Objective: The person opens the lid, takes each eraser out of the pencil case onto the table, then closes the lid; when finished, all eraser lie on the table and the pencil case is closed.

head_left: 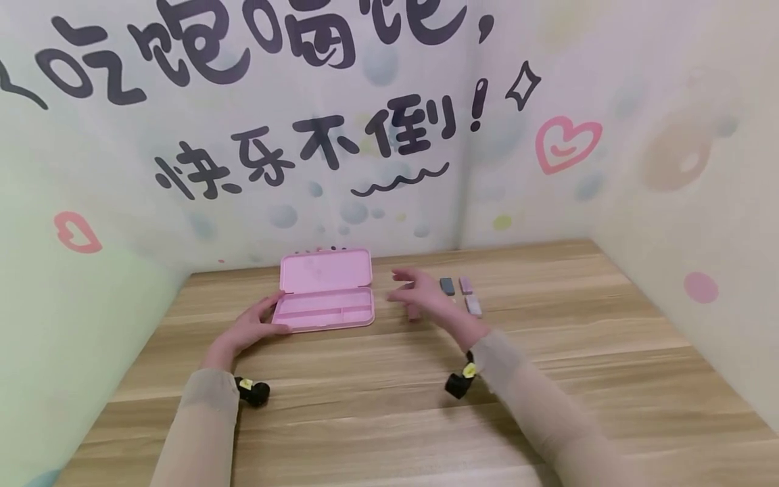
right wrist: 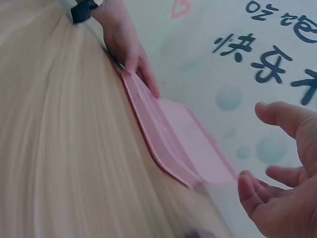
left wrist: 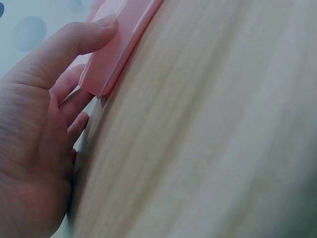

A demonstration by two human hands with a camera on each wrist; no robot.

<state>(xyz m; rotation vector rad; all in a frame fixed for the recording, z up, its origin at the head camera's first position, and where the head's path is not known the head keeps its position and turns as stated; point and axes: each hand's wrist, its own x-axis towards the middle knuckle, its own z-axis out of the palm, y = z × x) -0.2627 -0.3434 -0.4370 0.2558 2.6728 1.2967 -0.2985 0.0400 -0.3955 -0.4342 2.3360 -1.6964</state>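
A pink pencil case [head_left: 326, 329] lies with its lid [head_left: 325, 270] raised toward the wall. Its compartments hold nothing that I can see. My left hand [head_left: 249, 326] grips the left end of the case. In the left wrist view the thumb [left wrist: 99, 34] presses the front side while the other fingers reach round the end. To the right of the case, my right hand [head_left: 422, 294] is above the table, fingers apart with nothing between them. A small reddish-pink block [head_left: 414, 312] shows just under it, partly hidden by the hand.
Right of my right hand lie a dark grey block [head_left: 447, 286], a purple block [head_left: 465, 285] and a pale lilac block [head_left: 473, 306]. The wood-grain table [head_left: 365, 406] meets a printed wall [head_left: 414, 223] behind the case. Each wrist wears a small black camera.
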